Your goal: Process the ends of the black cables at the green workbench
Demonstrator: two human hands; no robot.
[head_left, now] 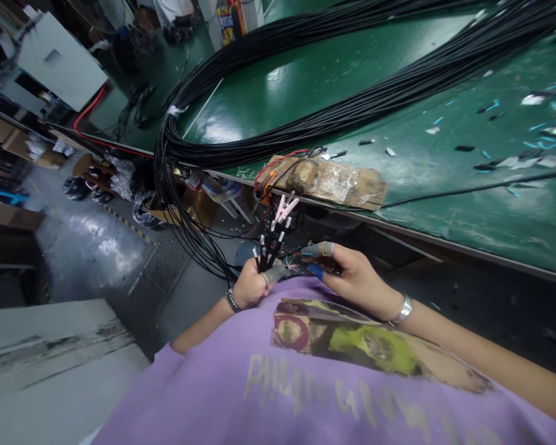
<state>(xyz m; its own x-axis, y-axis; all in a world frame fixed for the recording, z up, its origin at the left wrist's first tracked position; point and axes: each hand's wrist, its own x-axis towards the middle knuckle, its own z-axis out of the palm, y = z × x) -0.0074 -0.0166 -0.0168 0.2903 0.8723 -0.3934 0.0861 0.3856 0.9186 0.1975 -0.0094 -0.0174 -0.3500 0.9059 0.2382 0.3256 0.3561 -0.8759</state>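
My left hand (250,284) is closed around several black cables (265,258), whose ends with white tips stick up above the fist. Fine coloured wires (293,266) fan out by its taped thumb. My right hand (354,272) is just to the right, thumb and forefinger wrapped in grey and blue tape and bent toward those wires. Whether something thin sits between its fingertips I cannot make out. A pale pink clothes peg (285,209) stands above the cable ends, near the table edge.
A long black cable bundle (259,145) loops over the green table (426,130) and hangs off its left edge. A taped cardboard piece (352,185) lies at the front edge. Cable scraps (505,164) litter the right side. A white box (62,62) stands far left.
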